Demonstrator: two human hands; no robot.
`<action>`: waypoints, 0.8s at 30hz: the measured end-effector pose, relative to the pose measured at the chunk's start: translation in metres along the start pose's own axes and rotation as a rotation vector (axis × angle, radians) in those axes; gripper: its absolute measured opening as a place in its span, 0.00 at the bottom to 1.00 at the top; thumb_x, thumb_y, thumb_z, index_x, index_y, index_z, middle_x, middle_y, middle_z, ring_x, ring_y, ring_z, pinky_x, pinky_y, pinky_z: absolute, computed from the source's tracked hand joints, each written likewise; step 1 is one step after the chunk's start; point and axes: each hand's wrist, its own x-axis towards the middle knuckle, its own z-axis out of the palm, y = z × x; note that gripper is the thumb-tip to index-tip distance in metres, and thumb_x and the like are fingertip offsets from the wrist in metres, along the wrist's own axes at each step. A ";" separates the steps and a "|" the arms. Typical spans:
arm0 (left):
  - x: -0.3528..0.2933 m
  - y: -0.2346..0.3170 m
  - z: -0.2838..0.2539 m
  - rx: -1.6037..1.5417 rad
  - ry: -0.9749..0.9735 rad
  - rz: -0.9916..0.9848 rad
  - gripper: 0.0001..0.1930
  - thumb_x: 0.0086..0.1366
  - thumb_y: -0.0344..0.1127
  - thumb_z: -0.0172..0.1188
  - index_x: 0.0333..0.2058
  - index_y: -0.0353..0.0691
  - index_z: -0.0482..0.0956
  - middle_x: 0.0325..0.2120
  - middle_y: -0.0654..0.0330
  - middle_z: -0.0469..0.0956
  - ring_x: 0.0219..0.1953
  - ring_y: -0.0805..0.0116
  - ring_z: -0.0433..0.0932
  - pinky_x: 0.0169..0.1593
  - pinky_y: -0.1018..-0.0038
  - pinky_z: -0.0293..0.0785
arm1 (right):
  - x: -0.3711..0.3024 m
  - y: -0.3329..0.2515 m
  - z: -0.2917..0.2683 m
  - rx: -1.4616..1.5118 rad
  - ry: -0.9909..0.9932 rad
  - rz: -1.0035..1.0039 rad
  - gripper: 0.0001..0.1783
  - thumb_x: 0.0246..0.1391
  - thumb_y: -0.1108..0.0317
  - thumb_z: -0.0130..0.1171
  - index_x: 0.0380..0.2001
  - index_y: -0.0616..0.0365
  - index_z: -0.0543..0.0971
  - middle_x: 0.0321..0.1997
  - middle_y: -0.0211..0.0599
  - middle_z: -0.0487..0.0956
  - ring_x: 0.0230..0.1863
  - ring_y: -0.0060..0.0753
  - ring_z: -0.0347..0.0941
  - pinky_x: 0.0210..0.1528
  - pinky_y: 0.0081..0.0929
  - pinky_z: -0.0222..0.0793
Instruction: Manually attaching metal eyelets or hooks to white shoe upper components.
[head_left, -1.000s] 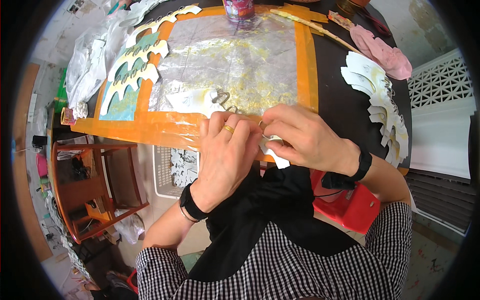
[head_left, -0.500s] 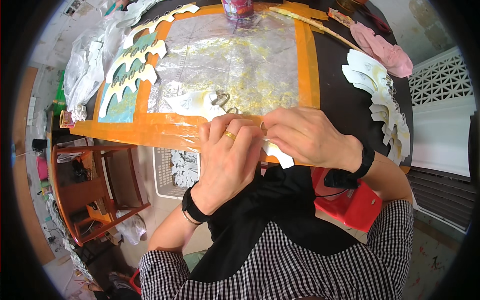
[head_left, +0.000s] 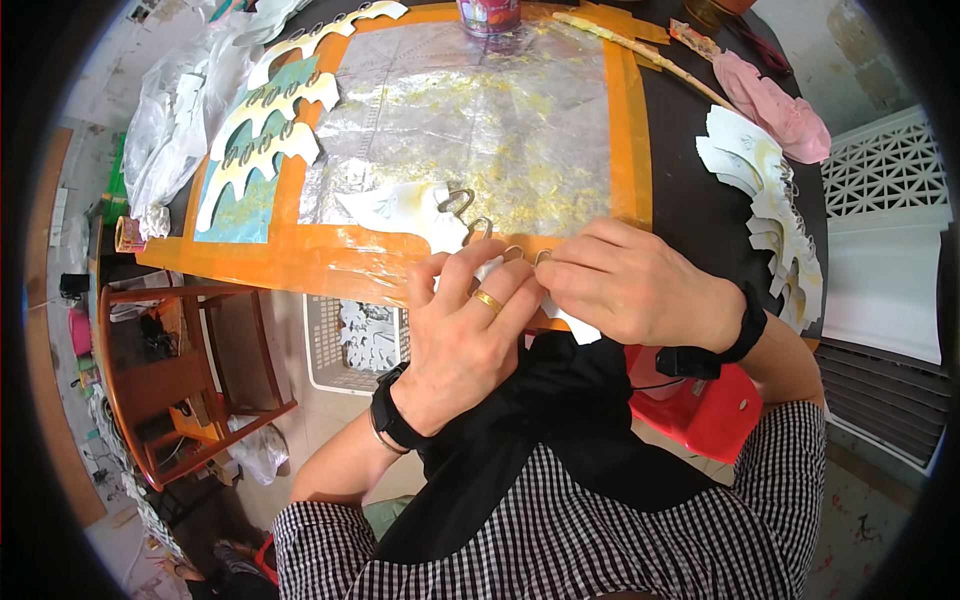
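Observation:
A white piece with a wavy cut edge lies across the front edge of the work mat, its far end under my hands. Wire loops stand along its edge. My left hand, with a gold ring on one finger, is closed over the middle of this piece, fingers bent down on it. Close beside it, the fingertips of my right hand pinch a small metal loop at the piece's edge. The white tip sticks out below both hands. My fingers hide where loop and piece meet.
Similar white pieces with loops lie at the left and in an overlapping stack at the right. Orange tape borders the silvery mat. A tin, a stick and a pink cloth stand or lie farther back.
The left hand has shifted slightly right and down, showing more loops. The right hand has moved a little right, and its pinched loop now shows more clearly.

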 end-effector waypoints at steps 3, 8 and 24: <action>-0.003 0.002 -0.002 0.038 -0.025 0.034 0.19 0.50 0.32 0.69 0.43 0.42 0.81 0.47 0.63 0.79 0.57 0.59 0.75 0.54 0.60 0.65 | -0.001 -0.002 0.000 -0.033 0.028 -0.005 0.08 0.45 0.70 0.64 0.30 0.60 0.77 0.35 0.31 0.74 0.38 0.32 0.72 0.42 0.29 0.70; -0.013 0.008 -0.004 -0.006 -0.067 0.008 0.23 0.51 0.35 0.71 0.48 0.43 0.82 0.52 0.63 0.79 0.57 0.56 0.73 0.56 0.58 0.64 | 0.001 -0.008 -0.008 -0.081 -0.039 -0.005 0.10 0.46 0.71 0.64 0.32 0.63 0.78 0.36 0.35 0.76 0.39 0.35 0.73 0.43 0.30 0.71; -0.028 -0.012 0.018 0.085 0.054 0.158 0.23 0.50 0.40 0.75 0.47 0.52 0.82 0.52 0.67 0.80 0.56 0.60 0.73 0.56 0.64 0.63 | -0.013 -0.028 -0.017 -0.206 -0.151 0.114 0.14 0.48 0.70 0.61 0.37 0.69 0.82 0.43 0.40 0.80 0.49 0.37 0.75 0.49 0.33 0.72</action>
